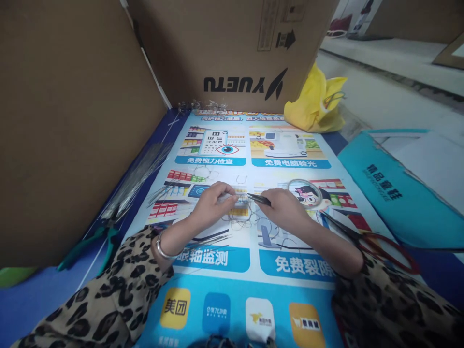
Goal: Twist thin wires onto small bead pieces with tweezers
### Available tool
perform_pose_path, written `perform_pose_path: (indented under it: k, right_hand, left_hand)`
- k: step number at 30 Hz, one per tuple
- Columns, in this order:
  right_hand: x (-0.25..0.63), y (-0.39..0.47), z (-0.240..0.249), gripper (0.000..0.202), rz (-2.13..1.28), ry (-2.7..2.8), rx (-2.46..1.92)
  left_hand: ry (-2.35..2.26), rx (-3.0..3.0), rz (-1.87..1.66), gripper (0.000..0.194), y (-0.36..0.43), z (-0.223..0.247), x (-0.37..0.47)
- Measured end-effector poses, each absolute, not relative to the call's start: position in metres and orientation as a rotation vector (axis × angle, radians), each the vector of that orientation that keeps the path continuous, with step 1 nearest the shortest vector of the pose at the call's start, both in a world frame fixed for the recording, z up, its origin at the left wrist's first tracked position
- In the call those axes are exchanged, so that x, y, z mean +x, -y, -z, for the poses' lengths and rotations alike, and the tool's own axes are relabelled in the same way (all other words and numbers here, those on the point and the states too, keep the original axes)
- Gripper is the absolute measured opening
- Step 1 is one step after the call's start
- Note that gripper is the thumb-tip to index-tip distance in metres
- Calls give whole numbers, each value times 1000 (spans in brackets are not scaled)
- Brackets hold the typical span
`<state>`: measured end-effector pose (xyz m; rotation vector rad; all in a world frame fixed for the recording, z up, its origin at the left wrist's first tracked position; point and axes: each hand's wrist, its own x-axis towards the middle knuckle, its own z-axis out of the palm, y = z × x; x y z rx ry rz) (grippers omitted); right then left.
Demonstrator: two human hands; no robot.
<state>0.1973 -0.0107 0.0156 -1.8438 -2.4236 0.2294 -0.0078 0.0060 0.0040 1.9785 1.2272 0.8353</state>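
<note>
My left hand [216, 202] is closed in a pinch above the printed poster, with a thin piece of wire [242, 195] at its fingertips. Opposite it, my right hand [287, 207] is wrapped round a dark tool with a narrow pointed nose, which looks like needle-nose pliers [259, 198]. The grip hides the tool's handles. Its tip meets the wire or lies very close to it; I cannot tell which. Thin looped wires [241, 221] lie below the hands, and a small U-shaped wire [241, 179] lies just beyond them.
Left are a bundle of straight wires [136, 181] and green-handled cutters [97, 244]. A tape roll [319, 195] and red-handled scissors [393, 249] lie right. Cardboard [232, 43] walls the back and left. A yellow bag [311, 104] and teal box [406, 193] stand right.
</note>
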Motion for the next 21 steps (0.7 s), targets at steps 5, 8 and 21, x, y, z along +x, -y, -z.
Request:
perform_pose_path:
  k: [5,8,21]
  right_hand:
    - [198,10,-14,28,-198,2431,-1796]
    - [198,9,-13,28,-200,2427,-1780]
    - [199,8,2,19,-171,2260,-1685]
  left_hand:
    - [-1257,1889,-895,12,1,-5,-17]
    - [-1247,1861,-920,12,2,-3,-19]
    - [-1229,1912,-960,22,-1,2,-25]
